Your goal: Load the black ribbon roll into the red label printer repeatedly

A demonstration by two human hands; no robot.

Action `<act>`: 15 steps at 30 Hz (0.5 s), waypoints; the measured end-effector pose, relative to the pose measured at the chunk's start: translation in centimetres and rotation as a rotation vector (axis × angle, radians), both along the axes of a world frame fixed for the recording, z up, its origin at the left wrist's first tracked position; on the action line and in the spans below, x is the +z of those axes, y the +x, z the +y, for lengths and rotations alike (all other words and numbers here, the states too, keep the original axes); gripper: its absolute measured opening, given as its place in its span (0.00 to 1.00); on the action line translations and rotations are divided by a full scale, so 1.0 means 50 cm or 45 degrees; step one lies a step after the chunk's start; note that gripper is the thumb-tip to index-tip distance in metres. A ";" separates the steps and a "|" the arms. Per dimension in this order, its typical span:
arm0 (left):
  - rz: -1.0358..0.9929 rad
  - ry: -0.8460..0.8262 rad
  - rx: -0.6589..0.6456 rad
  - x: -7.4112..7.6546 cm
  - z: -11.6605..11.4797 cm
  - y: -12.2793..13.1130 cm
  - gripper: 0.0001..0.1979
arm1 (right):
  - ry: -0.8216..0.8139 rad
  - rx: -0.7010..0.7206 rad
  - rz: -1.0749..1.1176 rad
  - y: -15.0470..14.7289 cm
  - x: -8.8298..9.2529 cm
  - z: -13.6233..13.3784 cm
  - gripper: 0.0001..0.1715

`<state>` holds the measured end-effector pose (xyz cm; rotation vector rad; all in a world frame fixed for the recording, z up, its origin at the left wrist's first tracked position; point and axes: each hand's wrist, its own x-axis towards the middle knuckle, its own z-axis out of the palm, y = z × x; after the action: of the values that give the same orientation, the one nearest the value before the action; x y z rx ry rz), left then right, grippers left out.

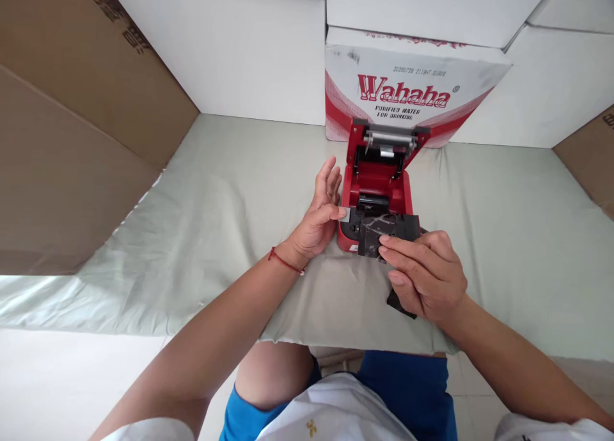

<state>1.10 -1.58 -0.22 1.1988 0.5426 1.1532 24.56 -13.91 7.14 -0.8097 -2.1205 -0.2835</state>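
A small red label printer (407, 195) sits on the cloth-covered table with its lid (355, 144) raised. My left hand (321, 217) lies along the printer's left side, fingers stretched out and apart. Its thumb rests on a small grey tab (344, 215) at the printer's edge. My right hand (429, 271) is closed on a shiny, creased black ribbon (371, 233) over the front of the printer. A loose end of black film (400, 305) hangs below that hand. Inside the printer, a black roller (374, 201) shows; the parts beneath the ribbon are hidden.
Behind the printer stands a red and white water carton (407, 77), close to the raised lid. White boxes (259, 51) line the back. Brown cardboard boxes stand at the left (71, 140) and far right (588, 156). A pale green cloth (215, 217) covers the table.
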 end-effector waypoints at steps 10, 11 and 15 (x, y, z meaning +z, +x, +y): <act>-0.080 -0.054 -0.033 0.016 -0.010 0.016 0.58 | -0.191 0.028 0.121 0.010 0.035 0.008 0.18; -0.087 -0.056 -0.040 0.016 -0.010 0.017 0.57 | -0.264 0.009 0.202 0.016 0.052 0.012 0.20; -0.144 -0.085 -0.053 0.016 -0.010 0.021 0.57 | -0.618 -0.317 0.424 0.038 0.142 0.064 0.21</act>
<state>2.13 -2.10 0.60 1.0764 0.4649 1.1517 26.46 -10.71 14.26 -1.3072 -1.7895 0.2390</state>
